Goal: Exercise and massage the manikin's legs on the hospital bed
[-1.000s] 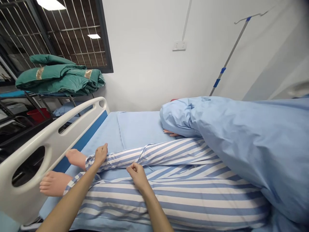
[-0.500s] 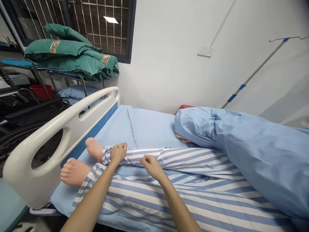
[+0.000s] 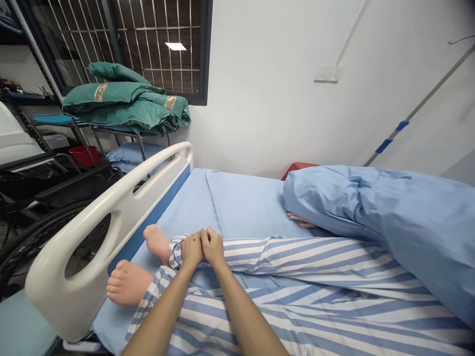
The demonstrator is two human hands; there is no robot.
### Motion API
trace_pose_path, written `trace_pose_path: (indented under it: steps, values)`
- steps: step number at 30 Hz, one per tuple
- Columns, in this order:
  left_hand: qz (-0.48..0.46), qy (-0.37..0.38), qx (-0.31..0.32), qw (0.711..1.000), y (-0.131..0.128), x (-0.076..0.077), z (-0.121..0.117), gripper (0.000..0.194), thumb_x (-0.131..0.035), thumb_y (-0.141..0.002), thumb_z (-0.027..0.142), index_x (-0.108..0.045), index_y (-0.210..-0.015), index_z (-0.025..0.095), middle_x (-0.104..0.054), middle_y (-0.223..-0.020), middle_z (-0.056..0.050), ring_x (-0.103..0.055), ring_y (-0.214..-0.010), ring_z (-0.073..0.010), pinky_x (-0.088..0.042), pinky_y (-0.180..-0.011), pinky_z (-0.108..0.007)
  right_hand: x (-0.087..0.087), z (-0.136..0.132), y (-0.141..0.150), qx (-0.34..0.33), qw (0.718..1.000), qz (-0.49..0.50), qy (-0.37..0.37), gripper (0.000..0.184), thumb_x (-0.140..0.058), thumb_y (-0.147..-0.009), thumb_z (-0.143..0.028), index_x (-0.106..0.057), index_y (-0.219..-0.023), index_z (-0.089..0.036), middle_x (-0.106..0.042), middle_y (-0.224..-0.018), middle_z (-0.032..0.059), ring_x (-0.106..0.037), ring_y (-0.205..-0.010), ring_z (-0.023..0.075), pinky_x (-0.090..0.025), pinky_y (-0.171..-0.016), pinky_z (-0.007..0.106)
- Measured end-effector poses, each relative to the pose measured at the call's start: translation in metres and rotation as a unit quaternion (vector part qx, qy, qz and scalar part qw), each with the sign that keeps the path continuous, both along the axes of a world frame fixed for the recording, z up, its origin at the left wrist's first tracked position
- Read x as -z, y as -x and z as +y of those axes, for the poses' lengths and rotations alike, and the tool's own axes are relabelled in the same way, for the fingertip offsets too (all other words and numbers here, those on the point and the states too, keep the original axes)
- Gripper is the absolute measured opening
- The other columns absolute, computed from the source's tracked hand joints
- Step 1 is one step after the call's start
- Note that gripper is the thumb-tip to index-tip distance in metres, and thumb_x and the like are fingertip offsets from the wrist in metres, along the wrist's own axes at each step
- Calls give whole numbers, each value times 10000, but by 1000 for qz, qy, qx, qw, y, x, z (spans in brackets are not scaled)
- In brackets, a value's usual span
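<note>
My left hand [image 3: 192,249] is closed over the lower shin of the far leg, gripping the striped trouser leg [image 3: 256,253] just above its cuff. Right beside it, knuckles touching, my right hand [image 3: 213,245] is curled closed on the same trouser leg; its fingertips are hidden. The legs belong to a figure lying on the bed, which looks like a manikin. Its far foot [image 3: 157,242] and near foot [image 3: 129,283] are bare. The near trouser leg [image 3: 208,316] lies under my forearms. A blue quilt [image 3: 374,202] covers the upper body, with some fingers [image 3: 302,220] showing from under its edge.
A white bed end board [image 3: 122,198] stands beyond the feet. Behind it are a wheelchair [image 3: 70,193], a red bucket [image 3: 84,155] and a rack with folded green bedding [image 3: 126,104]. A drip pole [image 3: 419,109] rises at the right by the wall.
My right hand has moved left along the shin until it meets my left hand, which stays near the ankle. The camera view has shifted to the left.
</note>
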State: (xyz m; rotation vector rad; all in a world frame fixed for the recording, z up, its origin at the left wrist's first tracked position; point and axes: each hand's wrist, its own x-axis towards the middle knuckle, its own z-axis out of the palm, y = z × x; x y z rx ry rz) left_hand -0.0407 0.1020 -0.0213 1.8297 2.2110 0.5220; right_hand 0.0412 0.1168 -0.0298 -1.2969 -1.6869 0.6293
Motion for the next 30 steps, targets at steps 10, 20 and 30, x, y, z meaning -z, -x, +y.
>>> trace_pose_path:
  steps: [10, 20, 30]
  values:
    - [-339, -186, -84, 918, -19, -15, 20, 426, -321, -856, 422, -457, -536, 175, -456, -487, 15, -399, -505, -95, -324, -501, -211, -4, 6, -3, -1, 993, 118, 22, 400, -303, -897, -419, -406, -580, -198, -431, -532, -34, -397, -535, 110, -295, -528, 226]
    - [-155, -144, -57, 976, -22, 10, 18, 423, -290, -880, 324, -576, -612, 166, -628, -624, -46, -495, -582, -119, -330, -570, -222, -23, 8, -9, 61, 997, 8, 53, 382, -292, -902, -338, -457, -589, -196, -554, -571, 16, -460, -548, 129, -299, -522, 248]
    - [-97, -124, -54, 986, -30, 11, 14, 382, -333, -868, 347, -599, -644, 188, -657, -691, -60, -528, -626, -137, -317, -586, -238, -29, 3, -48, 21, 975, -214, -50, 295, -386, -897, -310, -591, -722, -189, -639, -643, 50, -539, -571, 141, -226, -547, 264]
